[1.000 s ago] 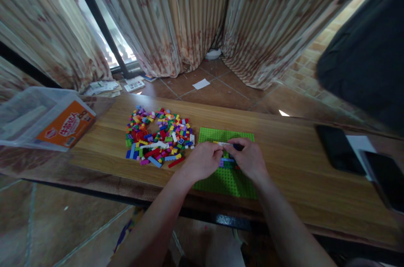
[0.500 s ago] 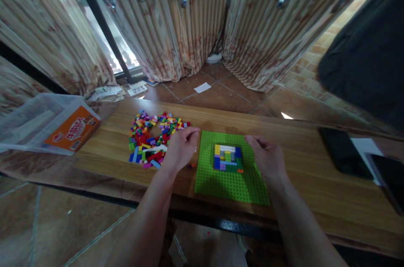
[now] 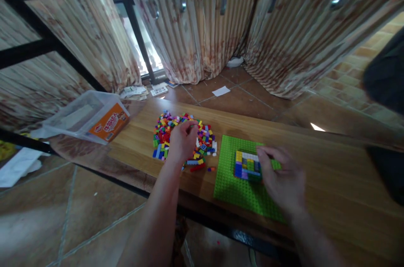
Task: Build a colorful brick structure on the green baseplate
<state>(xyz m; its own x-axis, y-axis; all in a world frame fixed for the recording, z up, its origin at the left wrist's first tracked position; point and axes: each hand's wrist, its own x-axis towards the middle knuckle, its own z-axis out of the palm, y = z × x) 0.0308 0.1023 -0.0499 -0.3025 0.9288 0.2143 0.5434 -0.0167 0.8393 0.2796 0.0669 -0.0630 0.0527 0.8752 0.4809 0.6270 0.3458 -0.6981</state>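
My left hand (image 3: pixel 183 140) hovers over a heap of mixed plastic building bricks (image 3: pixel 164 136), fingers half bent and thumb a little apart; no brick shows in it. On a green studded baseplate (image 3: pixel 227 191) sits a low block of joined bricks (image 3: pixel 241 166), coloured yellow, white, blue, purple and green. My right hand (image 3: pixel 282 174) is at the block's right side, covering part of it. Its thumb and forefinger meet at the tips, and anything between them is hidden. A red brick (image 3: pixel 198 167) and a small orange-and-blue piece (image 3: pixel 211 169) lie between heap and baseplate.
A clear plastic box (image 3: pixel 75 117) with an orange label stands at the left end of the wooden table (image 3: pixel 331 174). At the right edge lies a dark flat object (image 3: pixel 383 170). Curtains (image 3: pixel 202 39) hang behind, and papers (image 3: pixel 134 92) lie on the floor.
My hands have parted from above the brick block. The left has moved over the heap; the right drew aside, then came back to the block's right side. The view has turned left.
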